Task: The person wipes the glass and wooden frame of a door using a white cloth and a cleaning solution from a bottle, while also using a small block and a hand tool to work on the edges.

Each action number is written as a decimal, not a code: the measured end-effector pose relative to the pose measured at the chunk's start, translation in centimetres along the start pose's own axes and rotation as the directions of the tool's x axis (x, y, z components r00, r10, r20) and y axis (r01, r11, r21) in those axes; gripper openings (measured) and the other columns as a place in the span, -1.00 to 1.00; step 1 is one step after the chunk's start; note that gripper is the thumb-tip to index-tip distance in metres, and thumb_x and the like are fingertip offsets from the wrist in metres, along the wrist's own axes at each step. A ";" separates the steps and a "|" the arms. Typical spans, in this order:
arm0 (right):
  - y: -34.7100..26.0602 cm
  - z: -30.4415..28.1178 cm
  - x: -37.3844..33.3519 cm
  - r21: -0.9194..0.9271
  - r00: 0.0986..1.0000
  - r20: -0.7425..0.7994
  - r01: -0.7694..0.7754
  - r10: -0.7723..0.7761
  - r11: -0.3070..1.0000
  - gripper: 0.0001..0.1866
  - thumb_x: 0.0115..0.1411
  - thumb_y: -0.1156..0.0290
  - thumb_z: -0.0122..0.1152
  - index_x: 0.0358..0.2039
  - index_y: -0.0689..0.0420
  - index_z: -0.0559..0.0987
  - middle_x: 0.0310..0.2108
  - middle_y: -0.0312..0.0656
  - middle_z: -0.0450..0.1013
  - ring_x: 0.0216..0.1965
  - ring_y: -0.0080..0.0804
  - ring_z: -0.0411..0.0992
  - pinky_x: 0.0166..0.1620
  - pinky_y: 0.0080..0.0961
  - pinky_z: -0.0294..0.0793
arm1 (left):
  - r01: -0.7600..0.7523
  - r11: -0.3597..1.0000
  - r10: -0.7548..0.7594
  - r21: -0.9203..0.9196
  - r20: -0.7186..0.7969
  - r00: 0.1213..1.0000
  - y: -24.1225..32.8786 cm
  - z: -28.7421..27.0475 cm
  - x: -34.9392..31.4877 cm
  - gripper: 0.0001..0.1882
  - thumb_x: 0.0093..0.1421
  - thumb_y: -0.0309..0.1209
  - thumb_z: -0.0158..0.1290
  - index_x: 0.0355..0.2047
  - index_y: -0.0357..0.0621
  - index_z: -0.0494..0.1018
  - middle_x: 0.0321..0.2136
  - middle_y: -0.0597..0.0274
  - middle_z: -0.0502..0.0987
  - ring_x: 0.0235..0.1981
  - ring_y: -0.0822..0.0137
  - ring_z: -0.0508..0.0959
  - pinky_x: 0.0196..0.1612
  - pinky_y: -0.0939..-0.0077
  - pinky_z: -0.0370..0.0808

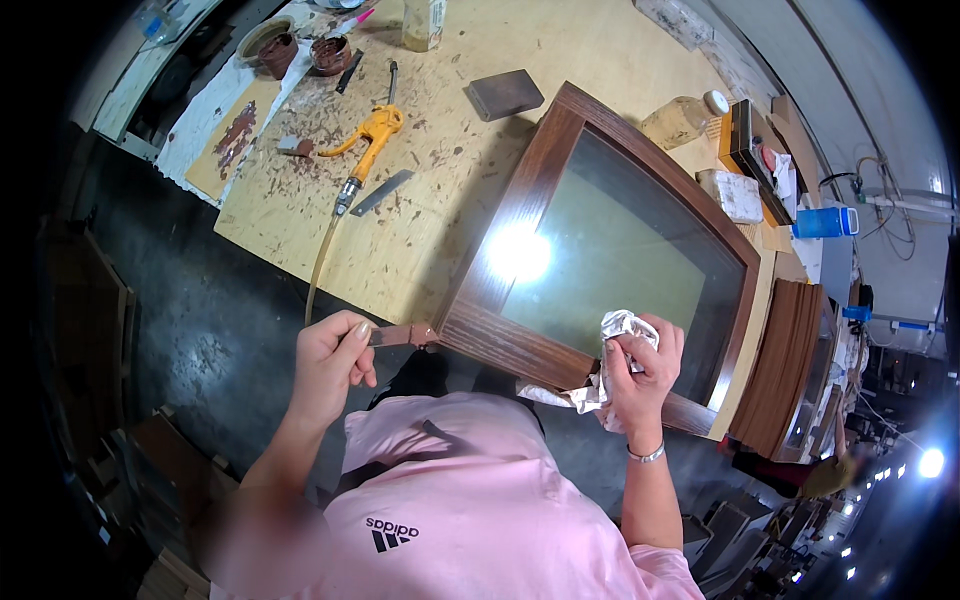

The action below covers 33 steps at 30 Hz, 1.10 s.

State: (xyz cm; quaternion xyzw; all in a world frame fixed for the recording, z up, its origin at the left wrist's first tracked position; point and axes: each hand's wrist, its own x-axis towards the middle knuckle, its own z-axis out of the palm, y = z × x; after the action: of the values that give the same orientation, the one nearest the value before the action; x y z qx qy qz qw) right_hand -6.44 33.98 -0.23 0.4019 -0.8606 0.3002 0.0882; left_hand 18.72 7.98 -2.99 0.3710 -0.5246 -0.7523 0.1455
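My left hand (336, 352) pinches a thin, flat filler blade (403, 335) smeared with brown paste. Its tip meets the near left corner of a dark brown wooden framed glass panel (510, 340). A crumpled white cloth (625, 324) is bunched in my closed right hand (645, 375), at the panel's near edge. Part of the cloth hangs below that wooden edge. The panel lies on a light wood workbench (440, 215), its near side reaching over the bench edge, with a bright light reflected in the glass.
Left of the panel lie a yellow air blow gun (376, 135) with its hose, a dark metal strip (383, 192) and a dark block (504, 94). Brown-stained pots (330, 56) stand at the far left. Beyond the panel are a capped jar (684, 119) and a white block (730, 195).
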 end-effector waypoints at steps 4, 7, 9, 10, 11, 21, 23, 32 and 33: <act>0.0 -0.1 0.0 -0.010 1.000 0.007 0.014 -0.014 1.000 -0.89 -0.16 0.49 0.42 -0.53 0.07 0.67 -0.26 -0.14 0.54 -0.22 -0.16 0.41 -0.17 -0.29 0.41 | 0.043 0.998 -0.044 0.038 0.020 0.999 -0.2 -0.1 0.1 -0.77 0.40 -0.42 -0.02 -0.35 -0.32 0.50 -0.68 0.36 0.39 -0.72 0.62 0.26 -0.62 0.63 0.43; -0.1 -0.1 0.1 -0.006 1.000 -0.001 0.012 -0.012 1.000 -0.88 -0.16 0.50 0.42 -0.53 0.07 0.67 -0.26 -0.15 0.54 -0.22 -0.16 0.41 -0.17 -0.29 0.41 | 0.051 0.993 -0.051 0.109 -0.002 0.999 0.1 -0.6 -0.3 -0.77 0.40 -0.41 -0.02 -0.35 -0.32 0.49 -0.68 0.36 0.39 -0.72 0.62 0.26 -0.61 0.62 0.43; -0.1 -0.1 0.1 0.000 1.000 -0.001 0.008 -0.008 1.000 -0.88 -0.16 0.49 0.42 -0.53 0.07 0.67 -0.26 -0.15 0.54 -0.22 -0.16 0.41 -0.17 -0.29 0.41 | 0.019 0.999 -0.020 0.030 0.014 1.000 0.0 -0.5 -0.1 -0.78 0.40 -0.43 -0.04 -0.34 -0.32 0.50 -0.67 0.34 0.42 -0.72 0.61 0.31 -0.61 0.67 0.39; -0.1 0.0 0.1 0.003 1.000 0.000 0.006 -0.006 1.000 -0.88 -0.16 0.49 0.42 -0.53 0.07 0.67 -0.26 -0.15 0.54 -0.22 -0.16 0.41 -0.17 -0.29 0.41 | 0.003 1.000 -0.003 -0.010 0.020 1.000 -0.1 -0.5 0.0 -0.78 0.40 -0.44 -0.05 -0.33 -0.32 0.51 -0.67 0.33 0.43 -0.72 0.60 0.34 -0.61 0.69 0.37; -0.1 0.0 0.0 0.004 1.000 0.001 0.008 -0.008 1.000 -0.89 -0.15 0.49 0.42 -0.52 0.07 0.67 -0.26 -0.15 0.54 -0.22 -0.16 0.41 -0.17 -0.29 0.41 | 0.011 1.000 -0.011 -0.012 0.026 1.000 -0.3 -0.6 0.1 -0.78 0.40 -0.44 -0.05 -0.33 -0.32 0.51 -0.67 0.33 0.44 -0.71 0.60 0.35 -0.61 0.69 0.36; 0.0 -0.2 0.0 0.003 1.000 0.005 0.007 -0.007 1.000 -0.89 -0.14 0.49 0.41 -0.51 0.07 0.68 -0.26 -0.14 0.54 -0.22 -0.17 0.41 -0.18 -0.31 0.41 | 0.022 0.998 -0.023 0.053 0.031 0.999 -0.1 -0.3 0.5 -0.77 0.40 -0.44 -0.06 -0.34 -0.31 0.50 -0.66 0.31 0.46 -0.69 0.58 0.38 -0.58 0.69 0.35; 0.0 -0.2 0.1 0.003 1.000 0.008 0.008 -0.008 1.000 -0.88 -0.14 0.49 0.41 -0.51 0.07 0.68 -0.26 -0.14 0.54 -0.22 -0.16 0.41 -0.18 -0.30 0.41 | 0.005 1.000 -0.005 0.017 0.006 1.000 -0.5 -0.2 0.9 -0.77 0.41 -0.43 -0.06 -0.35 -0.31 0.50 -0.66 0.31 0.45 -0.69 0.58 0.38 -0.57 0.70 0.34; -0.3 -0.2 0.1 -0.007 1.000 0.002 -0.002 0.002 1.000 -0.87 -0.16 0.52 0.39 -0.51 0.10 0.68 -0.28 -0.10 0.53 -0.21 -0.11 0.42 -0.17 -0.24 0.42 | -0.191 0.980 0.198 0.056 -0.372 0.907 0.5 -5.9 5.6 -0.78 0.43 -0.35 -0.03 -0.23 -0.26 0.52 -0.52 0.36 0.47 -0.54 0.59 0.40 -0.45 0.70 0.36; -0.1 -0.4 -0.1 -0.013 1.000 -0.004 -0.007 0.007 1.000 -0.87 -0.16 0.52 0.39 -0.50 0.10 0.68 -0.27 -0.10 0.53 -0.21 -0.11 0.42 -0.17 -0.24 0.42 | -0.249 0.968 0.231 0.024 -0.466 0.854 0.5 -7.4 7.7 -0.78 0.43 -0.32 -0.02 -0.23 -0.20 0.53 -0.51 0.40 0.46 -0.54 0.60 0.38 -0.45 0.70 0.34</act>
State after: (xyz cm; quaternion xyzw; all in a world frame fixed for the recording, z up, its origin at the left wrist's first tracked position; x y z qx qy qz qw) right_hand -6.35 34.21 0.10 0.3976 -0.8638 0.2957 0.0914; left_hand 18.66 -1.96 -6.96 0.4695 -0.5026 -0.6267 0.3665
